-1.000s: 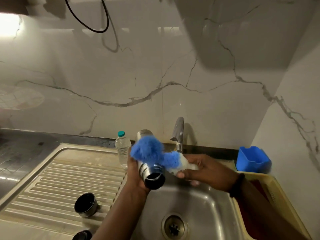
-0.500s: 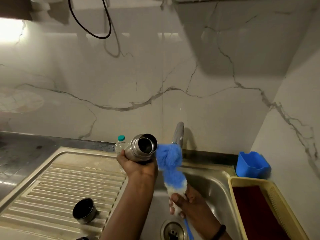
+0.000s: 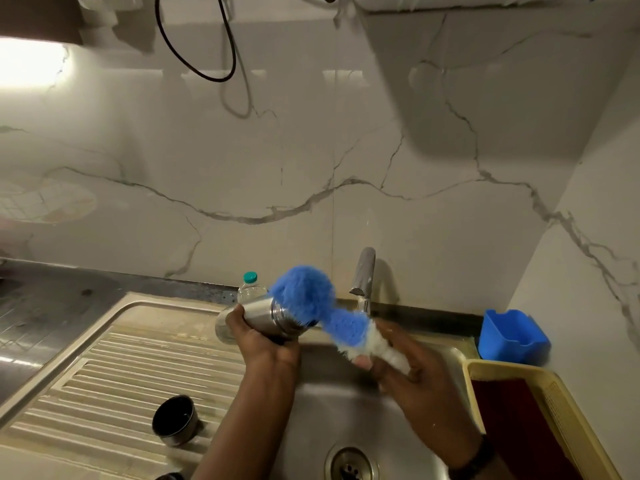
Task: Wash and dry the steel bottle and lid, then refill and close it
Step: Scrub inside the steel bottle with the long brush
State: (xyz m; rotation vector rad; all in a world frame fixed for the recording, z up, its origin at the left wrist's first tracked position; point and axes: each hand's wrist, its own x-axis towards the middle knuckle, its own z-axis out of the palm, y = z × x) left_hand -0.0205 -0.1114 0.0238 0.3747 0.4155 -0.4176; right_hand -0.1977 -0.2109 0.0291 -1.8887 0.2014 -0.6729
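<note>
My left hand (image 3: 263, 344) grips the steel bottle (image 3: 265, 317), held nearly level above the sink's left rim with its mouth pointing right. My right hand (image 3: 408, 372) grips the white lower part of a blue bottle brush (image 3: 308, 296). The fluffy blue head sits right at the bottle's mouth and hides the opening. A steel lid (image 3: 175, 420) lies open side up on the drainboard (image 3: 104, 368), apart from both hands. Another dark round piece (image 3: 169, 477) peeks in at the bottom edge.
A tap (image 3: 363, 275) stands behind the sink basin (image 3: 329, 410), whose drain (image 3: 349, 465) lies below my hands. A small clear plastic water bottle (image 3: 250, 289) with a teal cap stands behind the steel bottle. A blue tub (image 3: 512, 336) and a yellow basket (image 3: 540, 403) sit at right.
The brush swung up from beside the bottle, so its blue head now covers the mouth. The bottle tilted to nearly level. My right hand rose from the basin to the right of the bottle.
</note>
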